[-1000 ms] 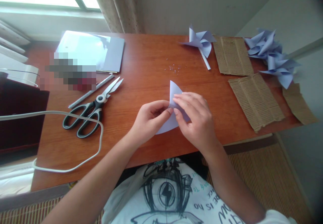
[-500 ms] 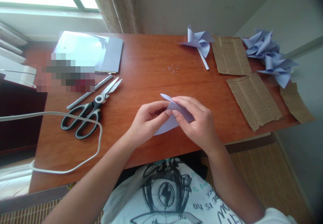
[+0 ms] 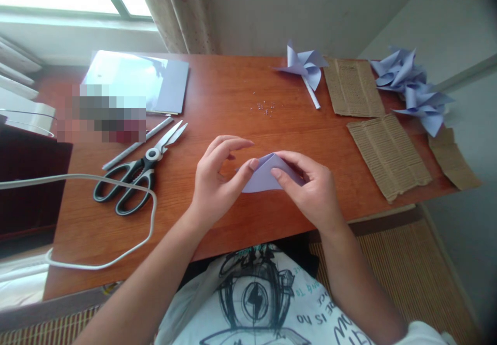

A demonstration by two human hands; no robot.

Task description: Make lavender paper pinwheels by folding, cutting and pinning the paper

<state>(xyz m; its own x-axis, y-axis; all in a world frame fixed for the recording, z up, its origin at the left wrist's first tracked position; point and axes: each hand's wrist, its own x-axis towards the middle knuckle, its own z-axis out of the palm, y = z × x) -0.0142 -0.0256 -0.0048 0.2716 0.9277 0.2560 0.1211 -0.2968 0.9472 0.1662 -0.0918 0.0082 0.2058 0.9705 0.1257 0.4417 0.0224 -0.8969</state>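
Note:
A folded piece of pale purple paper [image 3: 264, 176] is held above the front of the wooden table, its peak pointing away from me. My right hand [image 3: 310, 184] pinches it, thumb on the near face and fingers behind. My left hand [image 3: 219, 179] is at the paper's left side with thumb and fingers spread apart; the thumb tip is close to the paper's edge, and I cannot tell whether it touches. A finished paper pinwheel [image 3: 305, 65] on a white stick lies farther back, and several more pinwheels [image 3: 404, 73] are heaped at the far right.
Scissors [image 3: 145, 163] with black handles lie partly open at left, near a rolled paper stick [image 3: 135, 143] and a white cable [image 3: 153, 220]. A glossy folder [image 3: 173, 86] lies behind them. Corrugated cardboard pieces [image 3: 390, 153] are at right; tiny scraps [image 3: 266, 108] dot the table's middle.
My left hand has let go of the paper's upper edge, its fingers lifting and opening leftward. The paper has turned in my right hand and shows a broader, peaked face.

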